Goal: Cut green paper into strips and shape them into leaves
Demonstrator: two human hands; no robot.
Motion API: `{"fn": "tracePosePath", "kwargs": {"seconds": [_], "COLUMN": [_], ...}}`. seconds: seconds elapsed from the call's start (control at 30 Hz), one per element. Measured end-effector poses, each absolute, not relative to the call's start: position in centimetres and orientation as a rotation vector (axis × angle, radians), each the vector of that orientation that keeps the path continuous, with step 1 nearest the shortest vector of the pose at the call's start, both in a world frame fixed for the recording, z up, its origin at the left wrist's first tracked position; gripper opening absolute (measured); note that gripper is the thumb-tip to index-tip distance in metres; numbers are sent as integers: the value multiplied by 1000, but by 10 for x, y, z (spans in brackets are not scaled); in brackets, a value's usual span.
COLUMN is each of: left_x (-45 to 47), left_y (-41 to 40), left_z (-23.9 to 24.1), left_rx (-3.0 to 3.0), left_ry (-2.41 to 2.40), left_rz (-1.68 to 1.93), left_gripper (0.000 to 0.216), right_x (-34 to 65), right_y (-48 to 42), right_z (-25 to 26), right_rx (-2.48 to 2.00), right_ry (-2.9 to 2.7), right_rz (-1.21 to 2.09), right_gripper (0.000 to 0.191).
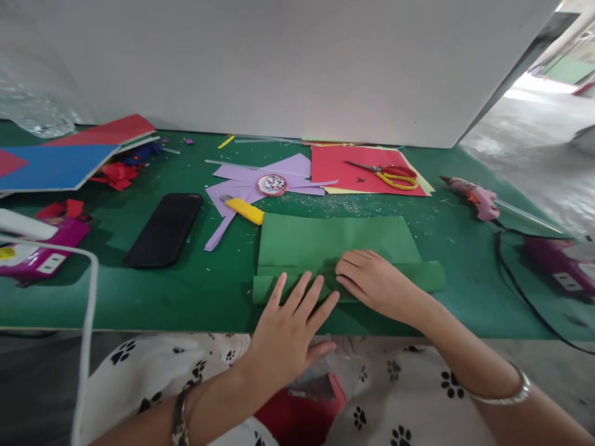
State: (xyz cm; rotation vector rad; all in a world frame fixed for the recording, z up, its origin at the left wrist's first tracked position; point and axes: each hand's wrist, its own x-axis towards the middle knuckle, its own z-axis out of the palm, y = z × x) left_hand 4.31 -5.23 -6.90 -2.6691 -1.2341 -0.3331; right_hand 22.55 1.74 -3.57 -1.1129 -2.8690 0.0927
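Note:
A sheet of green paper [334, 238] lies on the green tabletop in front of me, its near edge folded over into a loose strip. My left hand [292, 328] rests on the left part of that fold with its fingers spread. On the right part, my right hand [372, 282] has its fingers curled together against the paper at the fold. Whether its fingertips pinch the paper or only press it is hidden. A yellow box cutter [245, 210] touches the paper's far left corner.
Behind the paper lie purple paper pieces [290, 167], a small round dish [272, 184] and red paper [330, 170] bearing scissors [395, 175]. A pink glue gun [478, 198] and its cord are at right. At left are a black phone [165, 229] and a purple power strip [60, 244].

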Motion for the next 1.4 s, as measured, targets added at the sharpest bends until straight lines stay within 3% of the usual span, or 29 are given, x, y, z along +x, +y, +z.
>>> {"fn": "tracePosePath", "kwargs": {"seconds": [0.87, 1.4], "left_x": [27, 28], "left_y": [-36, -35], "left_z": [-70, -66], "left_rx": [-2894, -3078], "left_ry": [-1259, -1242], "left_rz": [-192, -88], "left_gripper": [72, 66], "right_x": [225, 226], "right_y": [22, 22], "right_z": [-48, -50], "right_rx": [-1244, -1310], "right_ry": [-2694, -2666], "right_rz": [38, 17], "right_gripper": [24, 21]}}
